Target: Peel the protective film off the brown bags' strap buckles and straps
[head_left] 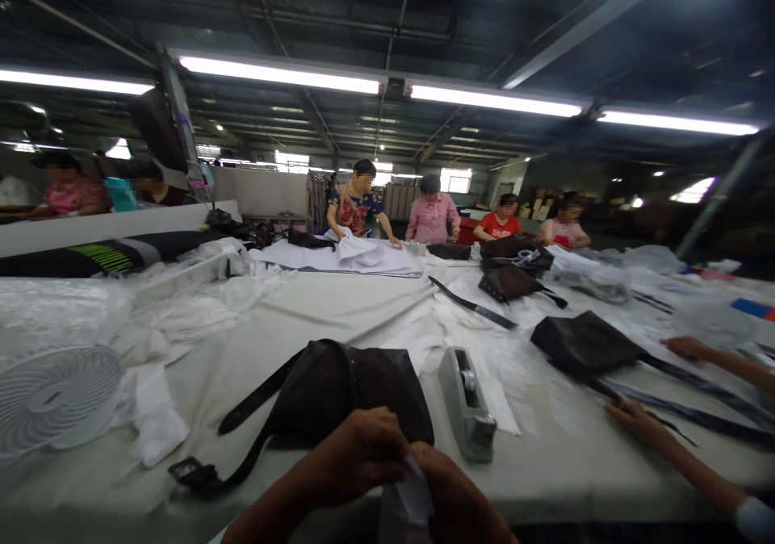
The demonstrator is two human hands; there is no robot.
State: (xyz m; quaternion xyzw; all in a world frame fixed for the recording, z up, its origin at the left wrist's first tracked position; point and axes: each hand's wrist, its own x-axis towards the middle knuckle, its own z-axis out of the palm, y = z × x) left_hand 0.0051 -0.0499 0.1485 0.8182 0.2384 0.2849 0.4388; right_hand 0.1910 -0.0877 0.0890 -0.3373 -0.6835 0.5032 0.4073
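At the bottom edge, the person's two hands meet over one piece of white paper [413,491]. The left hand [357,457] is curled with its fingers pinched on the sheet's upper edge, and the right hand [455,502] grips it from the other side. The paper is thin and crumpled, mostly hidden between the hands, and is held just above the near edge of the white-covered table [563,467]. Just beyond the hands lies one dark brown bag [351,387], flat, its strap trailing left to a buckle [192,473]. One grey tape dispenser [466,405] stands just right of the bag, and one white fan grille [56,400] lies far left among loose white wrapping. On the right, a co-worker's two hands [637,420] rest near a second bag [584,342] and its long straps. Three more dark bags [509,283] lie farther along the table. At the far end four people [431,211] work at the table, and two others sit behind a partition on the left.
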